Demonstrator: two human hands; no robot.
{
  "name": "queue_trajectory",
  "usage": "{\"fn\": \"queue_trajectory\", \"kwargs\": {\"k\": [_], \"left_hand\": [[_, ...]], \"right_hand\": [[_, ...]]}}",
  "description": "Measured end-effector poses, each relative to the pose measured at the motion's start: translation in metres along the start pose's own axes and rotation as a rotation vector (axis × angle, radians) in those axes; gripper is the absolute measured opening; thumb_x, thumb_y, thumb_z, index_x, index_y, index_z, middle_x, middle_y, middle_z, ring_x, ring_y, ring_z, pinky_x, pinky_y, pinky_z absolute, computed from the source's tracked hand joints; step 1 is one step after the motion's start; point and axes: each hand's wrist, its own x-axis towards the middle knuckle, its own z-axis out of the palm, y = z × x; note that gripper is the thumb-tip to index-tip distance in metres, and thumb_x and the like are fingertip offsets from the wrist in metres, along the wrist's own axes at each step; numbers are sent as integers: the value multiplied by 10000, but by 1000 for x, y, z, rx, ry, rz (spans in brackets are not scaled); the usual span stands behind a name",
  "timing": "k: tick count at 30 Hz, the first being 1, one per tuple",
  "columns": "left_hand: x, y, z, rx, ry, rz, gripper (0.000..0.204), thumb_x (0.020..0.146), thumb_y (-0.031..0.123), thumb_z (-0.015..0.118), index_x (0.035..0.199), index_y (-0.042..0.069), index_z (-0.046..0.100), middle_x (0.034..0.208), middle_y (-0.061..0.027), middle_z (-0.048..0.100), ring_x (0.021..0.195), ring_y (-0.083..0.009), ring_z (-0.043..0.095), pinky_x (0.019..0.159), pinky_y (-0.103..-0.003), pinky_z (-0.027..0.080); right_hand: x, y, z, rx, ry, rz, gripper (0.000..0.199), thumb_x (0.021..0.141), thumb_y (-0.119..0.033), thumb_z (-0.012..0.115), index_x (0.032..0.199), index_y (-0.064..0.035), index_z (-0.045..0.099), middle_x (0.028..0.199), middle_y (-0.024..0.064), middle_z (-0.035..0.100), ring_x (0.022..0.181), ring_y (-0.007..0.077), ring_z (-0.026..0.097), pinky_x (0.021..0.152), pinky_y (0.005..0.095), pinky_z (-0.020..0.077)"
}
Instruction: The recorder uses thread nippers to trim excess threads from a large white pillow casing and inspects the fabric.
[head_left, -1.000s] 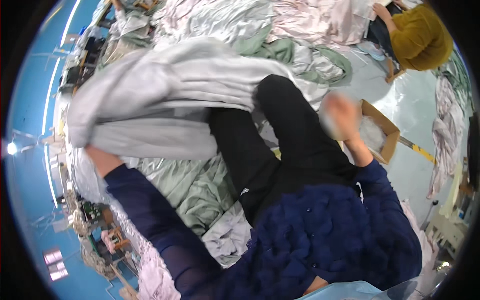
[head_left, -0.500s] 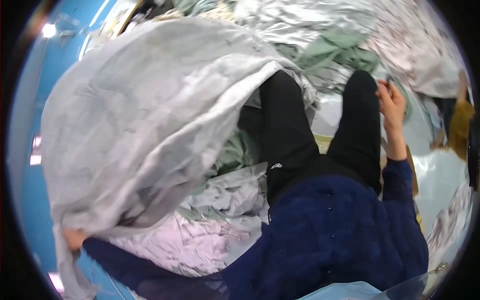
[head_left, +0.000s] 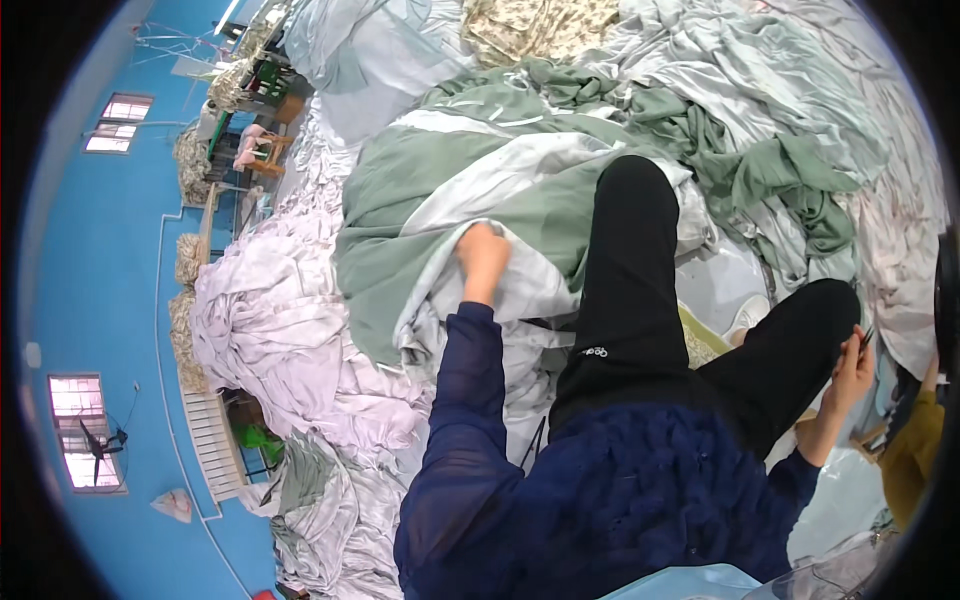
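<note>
My left hand [head_left: 484, 258] is closed in a fist at the folded edge of a large green and white cloth [head_left: 400, 210], with the fabric bunched under the fingers. The cloth spreads in front of my left knee, its green side mostly up and pale folds [head_left: 500, 170] across it. My right hand [head_left: 850, 375] rests by my right knee, fingers pinched around a small dark tool [head_left: 865, 340]. Only the tip of that tool shows, so its kind is unclear.
Pale pink cloth [head_left: 290, 320] lies heaped to the left, and more white and green fabric [head_left: 740, 90] is piled ahead. A patterned cloth [head_left: 540, 30] sits at the far side. At the right edge is a person's mustard sleeve [head_left: 915, 450].
My left hand has come in from the far left to the middle. The raised grey-white cloth is down, with green fabric now showing. The view has shifted; my right hand still pinches the dark tool.
</note>
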Motion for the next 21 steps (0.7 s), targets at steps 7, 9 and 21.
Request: {"fn": "queue_trajectory", "kwargs": {"k": [7,9,21], "left_hand": [[5,169,16,-158,-312,716,609,765,272,744,1318,84,571,1362,-173,567,1229,-363,545,981,-473,457],[38,192,54,-68,-266,782,718,749,274,771,1393,97,508,1435,-158,516,1287,-362,504,1023,-473,426],[157,207,149,190,-418,463,1321,578,388,915,1580,88,110,1559,-267,307,1201,-377,589,1011,-439,453]], "right_hand": [[-18,-6,47,-36,153,23,233,992,-164,630,1192,-53,675,781,-61,576,561,-32,366,481,145,241],[-20,-1,60,-60,176,5,233,995,-150,621,1194,-40,672,794,-56,575,574,-25,367,499,151,251],[-28,-9,61,-228,305,26,220,996,-128,614,1191,-36,659,817,-53,577,585,-17,386,514,158,267]]}}
